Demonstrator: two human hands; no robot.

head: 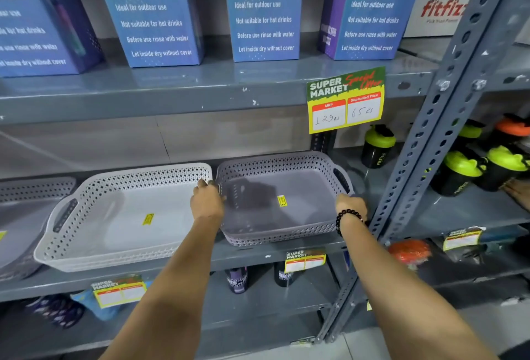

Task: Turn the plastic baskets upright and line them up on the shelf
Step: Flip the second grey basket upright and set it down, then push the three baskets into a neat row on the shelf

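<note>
A purple-grey perforated basket (286, 199) sits upright on the grey middle shelf (266, 256), at its right end. My left hand (207, 202) grips its left rim and my right hand (351, 206), with a black bead bracelet on the wrist, grips its right rim by the handle. Directly to its left a white basket (126, 216) stands upright, stacked on others, its rim touching the purple one. At the far left edge another purple-grey basket (23, 216) is partly cut off.
A slotted grey upright post (424, 141) stands just right of the purple-grey basket. A price card (345, 100) hangs from the upper shelf, which carries blue bottle boxes (263, 10). Black shaker bottles with green lids (377, 144) stand behind and on the neighbouring shelf.
</note>
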